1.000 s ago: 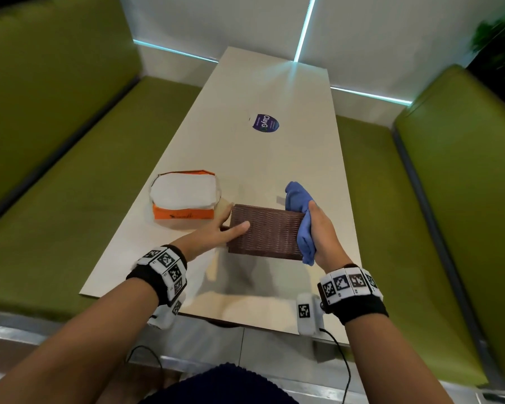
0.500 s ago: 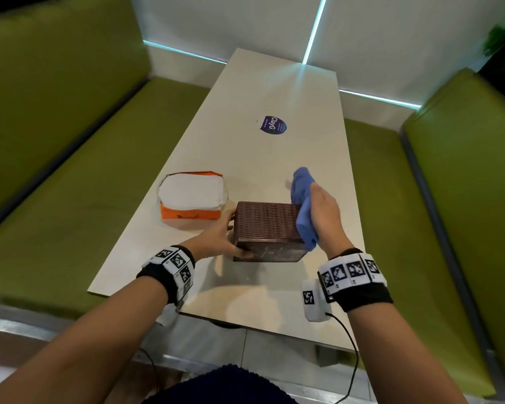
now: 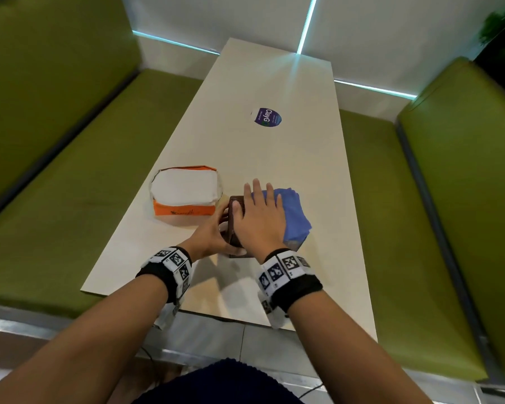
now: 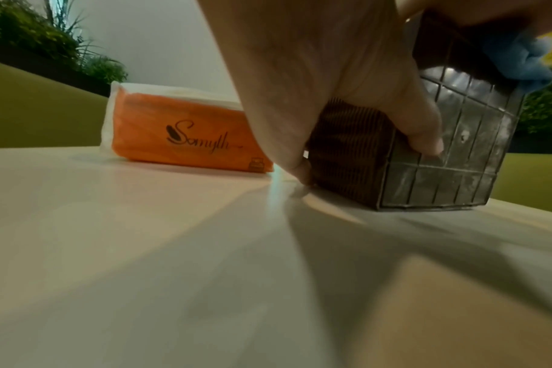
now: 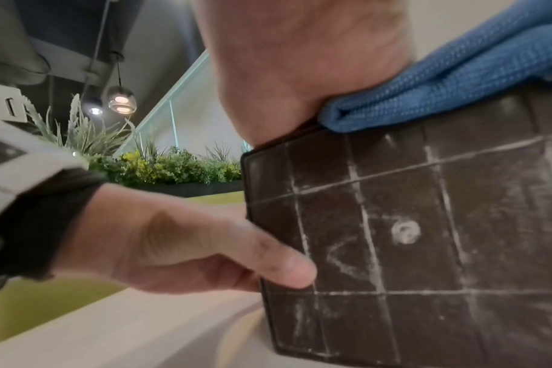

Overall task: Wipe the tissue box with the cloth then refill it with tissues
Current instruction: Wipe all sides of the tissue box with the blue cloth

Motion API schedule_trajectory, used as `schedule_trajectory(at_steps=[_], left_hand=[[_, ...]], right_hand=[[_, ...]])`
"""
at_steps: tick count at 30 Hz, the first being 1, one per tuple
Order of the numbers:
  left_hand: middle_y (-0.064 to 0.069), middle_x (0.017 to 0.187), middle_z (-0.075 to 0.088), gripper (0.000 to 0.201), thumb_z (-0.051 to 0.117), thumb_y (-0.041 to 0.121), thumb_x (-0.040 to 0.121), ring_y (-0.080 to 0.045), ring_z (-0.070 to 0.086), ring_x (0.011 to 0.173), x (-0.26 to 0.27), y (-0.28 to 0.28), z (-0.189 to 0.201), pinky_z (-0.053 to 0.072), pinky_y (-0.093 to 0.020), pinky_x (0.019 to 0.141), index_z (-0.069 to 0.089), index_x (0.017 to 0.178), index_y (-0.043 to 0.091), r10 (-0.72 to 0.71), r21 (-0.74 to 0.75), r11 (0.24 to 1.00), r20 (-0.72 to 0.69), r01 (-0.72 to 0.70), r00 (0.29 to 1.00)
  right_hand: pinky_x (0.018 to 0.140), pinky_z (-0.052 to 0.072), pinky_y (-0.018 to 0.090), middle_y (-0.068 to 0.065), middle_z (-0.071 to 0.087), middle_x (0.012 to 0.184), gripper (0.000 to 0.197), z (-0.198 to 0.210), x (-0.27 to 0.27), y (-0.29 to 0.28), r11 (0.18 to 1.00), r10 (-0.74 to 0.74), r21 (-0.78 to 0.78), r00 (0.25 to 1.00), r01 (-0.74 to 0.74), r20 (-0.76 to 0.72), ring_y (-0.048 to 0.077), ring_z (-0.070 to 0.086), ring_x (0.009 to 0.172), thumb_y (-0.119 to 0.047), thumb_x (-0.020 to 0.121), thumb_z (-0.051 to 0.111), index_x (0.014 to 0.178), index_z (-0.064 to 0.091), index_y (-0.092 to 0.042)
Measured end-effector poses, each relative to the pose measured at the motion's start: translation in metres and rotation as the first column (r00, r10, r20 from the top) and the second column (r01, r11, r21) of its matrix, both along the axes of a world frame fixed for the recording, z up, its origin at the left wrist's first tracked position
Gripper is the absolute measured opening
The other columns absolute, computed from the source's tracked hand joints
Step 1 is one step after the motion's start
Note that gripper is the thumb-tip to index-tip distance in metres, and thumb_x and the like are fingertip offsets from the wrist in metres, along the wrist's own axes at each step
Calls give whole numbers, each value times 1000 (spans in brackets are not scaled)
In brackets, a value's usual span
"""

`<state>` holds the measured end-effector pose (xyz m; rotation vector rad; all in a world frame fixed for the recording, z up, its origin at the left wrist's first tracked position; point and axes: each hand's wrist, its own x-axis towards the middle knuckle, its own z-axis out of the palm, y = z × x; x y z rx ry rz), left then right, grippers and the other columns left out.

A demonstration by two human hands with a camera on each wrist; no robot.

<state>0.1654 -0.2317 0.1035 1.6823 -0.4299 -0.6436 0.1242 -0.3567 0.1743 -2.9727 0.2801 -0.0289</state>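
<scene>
The brown woven tissue box (image 3: 233, 225) stands on its side on the table, its scuffed gridded base (image 5: 426, 236) facing me. My left hand (image 3: 213, 237) grips its left side, the thumb (image 4: 426, 139) lying on the base. My right hand (image 3: 260, 217) lies flat with straight fingers on top of the box, pressing the folded blue cloth (image 3: 293, 217) onto it. The cloth (image 5: 457, 82) hangs over the box's right edge. The orange pack of white tissues (image 3: 184, 196) lies just left of the box, open at the top.
A round purple sticker (image 3: 266, 117) is on the long pale table (image 3: 274, 158) farther back. Green benches (image 3: 70, 185) run along both sides. The table's near edge (image 3: 216, 313) is close behind my wrists. Plants (image 4: 47, 44) stand beyond the benches.
The box went from lying tilted to standing on its side. My right hand moved with the cloth from the box's right side onto its top and flattened out.
</scene>
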Motion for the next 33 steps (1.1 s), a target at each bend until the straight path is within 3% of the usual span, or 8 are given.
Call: schedule_trajectory(at_steps=[3, 7, 10, 13, 18, 21, 27, 33], left_hand=[[5, 147, 42, 123, 91, -3, 56, -5, 49, 127, 5, 0, -3, 51, -14, 88, 19, 150, 29, -8, -16, 1000, 30, 8, 1000], [0, 146, 43, 123, 92, -1, 54, -14, 49, 130, 5, -1, -6, 50, -28, 100, 21, 150, 26, -9, -3, 1000, 37, 9, 999], [3, 145, 44, 125, 95, 12, 49, -15, 48, 131, 3, -2, -8, 49, -38, 104, 22, 149, 30, 4, 4, 1000, 51, -4, 999], [2, 144, 46, 127, 96, 19, 46, -14, 49, 130, 2, -4, -9, 49, -37, 102, 21, 150, 27, 18, 40, 999, 33, -20, 999], [-4, 107, 57, 78, 88, 11, 65, -13, 49, 97, 0, -10, -5, 48, -34, 94, 45, 129, -3, 50, 262, 959, 209, -105, 977], [3, 129, 53, 112, 95, 14, 52, -10, 53, 116, 1, -5, -7, 46, -16, 91, 31, 144, 12, 43, 124, 991, 126, -59, 991], [0, 143, 49, 127, 94, 12, 48, -12, 47, 132, 2, -5, -8, 46, -29, 105, 22, 151, 23, 2, 22, 1000, 62, -3, 998], [0, 143, 48, 126, 94, 8, 49, -14, 50, 129, 5, -4, -8, 51, -25, 97, 21, 151, 22, -26, 30, 999, 49, 24, 998]], right_hand=[[122, 11, 39, 2, 1, 163, 69, 4, -4, -37, 985, 17, 169, 1000, -21, 23, 23, 5, 150, -52, 99, 27, 154, 8, -16], [118, 8, 50, -3, 9, 162, 76, -1, -10, -81, 997, -13, 76, 996, 20, -93, 30, 1, 149, -72, 88, 26, 152, 17, -32], [119, 18, 41, -1, 25, 159, 57, 2, -9, -77, 983, -19, 185, 1000, 18, 5, 26, 12, 149, -51, 97, 31, 149, 30, -28], [119, 12, 36, 4, 26, 159, 50, 15, -10, -44, 995, 18, 96, 1000, -19, 17, 24, 15, 148, -34, 104, 27, 150, 30, -16], [119, 11, 33, 2, 23, 160, 48, 11, -1, 12, 968, 247, 41, 969, -247, -3, 25, 12, 149, -33, 104, 32, 150, 32, -17], [117, 16, 33, 0, 32, 156, 44, 13, -8, -32, 972, 129, 194, 991, -131, 20, 23, 16, 148, -29, 104, 35, 146, 39, -16], [117, 24, 36, 10, 29, 156, 44, 9, -23, -70, 898, -302, 364, 948, 246, 104, 26, 27, 144, -22, 103, 37, 142, 40, -4], [109, 33, 41, 8, 33, 155, 43, 2, -17, -9, 992, 47, 112, 989, -63, 143, 25, 23, 146, -27, 100, 37, 138, 42, -7]])
